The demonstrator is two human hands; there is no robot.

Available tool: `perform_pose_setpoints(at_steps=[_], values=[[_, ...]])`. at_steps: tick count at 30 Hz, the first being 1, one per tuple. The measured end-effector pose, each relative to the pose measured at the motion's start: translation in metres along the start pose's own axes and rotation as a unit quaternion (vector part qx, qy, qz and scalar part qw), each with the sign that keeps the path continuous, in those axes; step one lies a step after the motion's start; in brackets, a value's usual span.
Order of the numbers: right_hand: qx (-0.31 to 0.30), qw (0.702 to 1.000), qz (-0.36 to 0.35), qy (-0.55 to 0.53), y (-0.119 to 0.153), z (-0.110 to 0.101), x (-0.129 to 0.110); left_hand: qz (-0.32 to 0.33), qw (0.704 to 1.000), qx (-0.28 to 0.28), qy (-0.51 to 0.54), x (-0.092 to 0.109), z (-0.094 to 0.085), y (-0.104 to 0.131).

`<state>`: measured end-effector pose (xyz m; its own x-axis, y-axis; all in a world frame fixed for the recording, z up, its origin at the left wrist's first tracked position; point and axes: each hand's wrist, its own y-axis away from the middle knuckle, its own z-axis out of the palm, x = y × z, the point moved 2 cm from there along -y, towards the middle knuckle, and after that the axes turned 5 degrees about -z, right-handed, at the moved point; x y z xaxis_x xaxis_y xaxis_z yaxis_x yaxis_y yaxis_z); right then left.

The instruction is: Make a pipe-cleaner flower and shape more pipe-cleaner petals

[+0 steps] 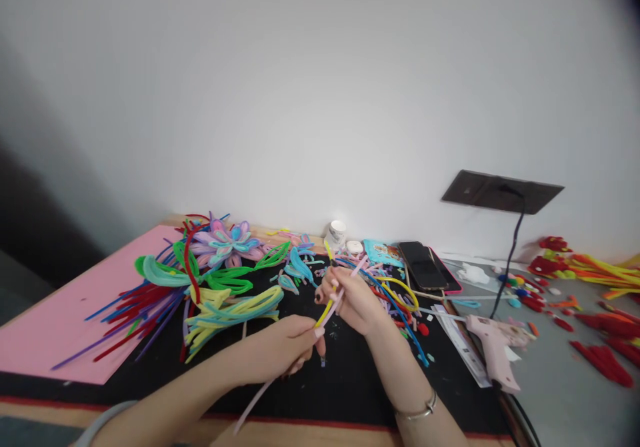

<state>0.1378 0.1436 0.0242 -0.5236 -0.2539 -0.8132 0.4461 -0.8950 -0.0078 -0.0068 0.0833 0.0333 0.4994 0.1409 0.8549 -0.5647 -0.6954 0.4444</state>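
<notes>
My left hand [295, 346] is closed around the lower part of a pale pink pipe cleaner [253, 405], whose tail hangs down toward the table's front edge. Higher up, my right hand [345, 297] pinches the same strand together with a yellow pipe cleaner [326, 314]. The two strands lie side by side between my hands, over the black mat [360, 387]. Some fingertips are hidden behind the hands. Left of my hands lies a bundle of yellow and light-blue looped pipe cleaners [235, 314].
A pipe-cleaner flower [233, 244] and green loops [227, 279] lie at the back left, by a pink sheet [55, 327]. A white cup [337, 230] stands by the wall. Rightward are a phone [423, 265], a corded pink glue gun [494, 354] and red pieces [603, 362].
</notes>
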Motion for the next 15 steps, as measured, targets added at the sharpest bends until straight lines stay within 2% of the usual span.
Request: perform_pose_setpoints(at_steps=[2, 4, 7, 8, 10, 11, 12, 15], values=[[0.037, 0.997, 0.006, -0.062, -0.002, -0.006, 0.0, 0.04, 0.995, 0.049, -0.077, 0.002, -0.015, 0.011], [0.069, 0.993, 0.007, -0.1, -0.005, -0.014, -0.003, 0.058, 0.982, 0.128, -0.129, 0.003, -0.041, 0.028], [0.087, 0.99, -0.003, -0.113, -0.006, -0.023, -0.006, 0.034, 0.97, 0.212, -0.116, 0.001, -0.089, 0.059], [0.09, 0.99, -0.006, -0.107, -0.006, -0.024, -0.006, 0.009, 0.958, 0.256, -0.129, -0.002, -0.106, 0.07], [0.097, 0.991, -0.011, -0.091, -0.006, -0.024, -0.006, -0.035, 0.917, 0.347, -0.194, -0.01, -0.133, 0.089], [0.1, 0.991, -0.013, -0.084, -0.006, -0.024, -0.006, -0.068, 0.906, 0.353, -0.223, -0.018, -0.142, 0.095], [0.103, 0.992, -0.015, -0.079, -0.006, -0.023, -0.006, -0.104, 0.906, 0.333, -0.241, -0.028, -0.147, 0.098], [0.102, 0.992, -0.02, -0.068, -0.006, -0.022, -0.005, -0.183, 0.907, 0.3, -0.235, -0.063, -0.148, 0.095]])
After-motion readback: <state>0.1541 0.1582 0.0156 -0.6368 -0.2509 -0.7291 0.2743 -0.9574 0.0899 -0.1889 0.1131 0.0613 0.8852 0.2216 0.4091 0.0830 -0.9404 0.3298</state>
